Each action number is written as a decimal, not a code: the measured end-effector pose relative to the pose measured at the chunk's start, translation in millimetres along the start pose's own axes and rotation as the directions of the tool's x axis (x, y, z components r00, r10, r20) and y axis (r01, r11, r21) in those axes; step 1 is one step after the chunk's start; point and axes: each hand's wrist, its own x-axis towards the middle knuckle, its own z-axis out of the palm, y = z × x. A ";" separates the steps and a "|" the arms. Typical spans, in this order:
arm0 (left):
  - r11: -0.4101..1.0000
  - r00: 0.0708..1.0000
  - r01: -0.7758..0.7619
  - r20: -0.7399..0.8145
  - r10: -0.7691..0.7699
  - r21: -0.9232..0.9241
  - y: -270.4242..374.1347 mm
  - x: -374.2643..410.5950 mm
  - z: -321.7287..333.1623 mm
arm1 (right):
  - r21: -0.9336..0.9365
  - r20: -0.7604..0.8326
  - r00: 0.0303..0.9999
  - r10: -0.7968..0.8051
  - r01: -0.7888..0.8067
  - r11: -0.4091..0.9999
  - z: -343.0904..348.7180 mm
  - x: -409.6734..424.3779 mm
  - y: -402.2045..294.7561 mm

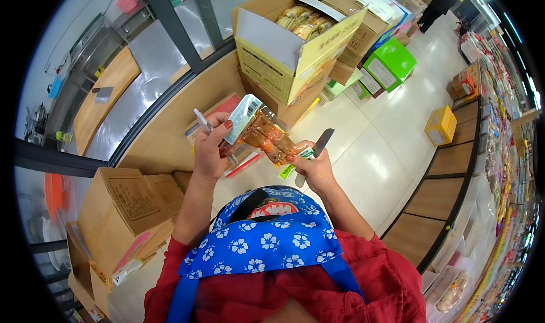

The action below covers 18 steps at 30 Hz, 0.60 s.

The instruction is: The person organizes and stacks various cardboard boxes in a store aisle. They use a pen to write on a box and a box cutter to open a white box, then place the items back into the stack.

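A clear plastic pack of brown and reddish skewered snack food (269,139) is stretched between my two hands over the floor. My left hand (211,150) grips its end with the pale card label and barcode (245,115). A slim white pen (202,118) also passes through my left fingers. At the other end, my right hand (316,169) pinches the green-and-white part of the pack. That same hand holds a knife (324,141), its dark blade pointing up and away. A small green packet (287,171) shows below the pack; what supports it is unclear.
An open yellow carton (268,69) of packaged food stands ahead, with more cartons and a green box (391,63) beyond. Brown cardboard boxes (127,204) stack at left beside the framed glass. Stocked shelving (455,165) lines the right; a yellow box (441,125) sits nearby.
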 end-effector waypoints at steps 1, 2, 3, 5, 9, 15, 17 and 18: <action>0.999 1.000 -0.022 0.019 0.021 0.034 -3.1 2.2 4.5 | -0.002 -0.009 1.000 -0.019 0.019 1.000 -5.2 -2.6 -2.9; 0.997 0.998 -0.045 0.038 0.042 0.067 -6.2 5.2 7.8 | -0.003 -0.019 0.999 -0.039 0.039 0.999 -10.6 -4.6 -5.2; 0.992 0.996 -0.070 0.056 0.064 0.101 -8.1 7.1 11.2 | -0.018 -0.028 0.998 -0.049 0.049 0.999 -15.9 -5.9 -7.0; 0.986 0.994 -0.098 0.071 0.089 0.136 -10.1 8.8 21.5 | -0.046 -0.047 0.996 -0.071 0.069 0.997 -25.5 -7.7 -9.8; 0.976 0.986 -0.147 0.103 0.132 0.160 -14.7 16.2 40.9 | -0.007 -0.071 0.992 -0.106 0.106 0.994 -40.0 -7.4 -11.3; 0.957 0.979 -0.180 0.133 0.153 0.225 -11.9 24.8 57.9 | -0.018 -0.102 0.986 -0.134 0.133 0.991 -49.0 -4.2 -10.3; 0.951 0.977 -0.188 0.142 0.157 0.246 -12.5 28.2 55.7 | -0.055 -0.110 0.987 -0.116 0.110 0.992 -51.0 -2.8 -10.4; 0.948 0.976 -0.192 0.148 0.158 0.255 -13.0 30.1 55.4 | -0.060 -0.119 0.984 -0.131 0.124 0.990 -51.1 -2.2 -10.6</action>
